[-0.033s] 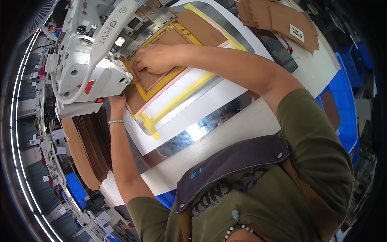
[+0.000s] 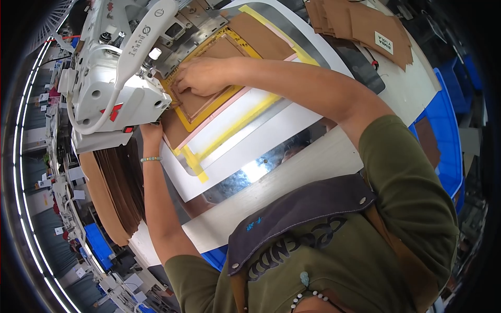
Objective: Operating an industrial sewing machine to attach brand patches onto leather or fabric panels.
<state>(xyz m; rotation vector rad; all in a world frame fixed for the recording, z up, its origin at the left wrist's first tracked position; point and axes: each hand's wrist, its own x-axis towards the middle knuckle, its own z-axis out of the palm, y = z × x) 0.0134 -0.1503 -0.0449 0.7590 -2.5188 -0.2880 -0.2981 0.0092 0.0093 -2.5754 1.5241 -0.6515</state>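
My right hand [image 2: 203, 75] rests on a brown piece [image 2: 224, 56] inside a yellow rectangular template [image 2: 193, 121], its fingers loosely bent and apart near the inner border. My left hand [image 2: 152, 133] is at the lower edge of the white machine head [image 2: 96, 86], beside the corner of the brown material; its fingertips are mostly hidden. Under the template lie pink strips, a white sheet [image 2: 242, 122] and yellow tape [image 2: 232, 128] on a metal plate.
Stacked brown pieces lie at the back right [image 2: 376, 31] and stand left of my arm [image 2: 112, 198]. A blue bin [image 2: 449, 146] is at the right edge of the pale table [image 2: 334, 156]. Other machines and blue containers line the left background.
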